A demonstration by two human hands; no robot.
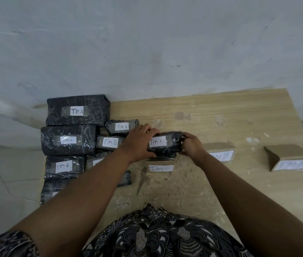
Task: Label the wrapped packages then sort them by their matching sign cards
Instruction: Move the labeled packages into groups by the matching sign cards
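Behind TIM C card, package between left hand, right hand

A black wrapped package labelled TIM C, gripped at its ends by the left hand and right hand, is level just behind the TIM C card, the TIM B card and a third card stand to its right, and other labelled black packages crowd the left.

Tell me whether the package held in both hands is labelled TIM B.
No: the white label on the black wrapped package gripped by the left hand and right hand reads TIM C.
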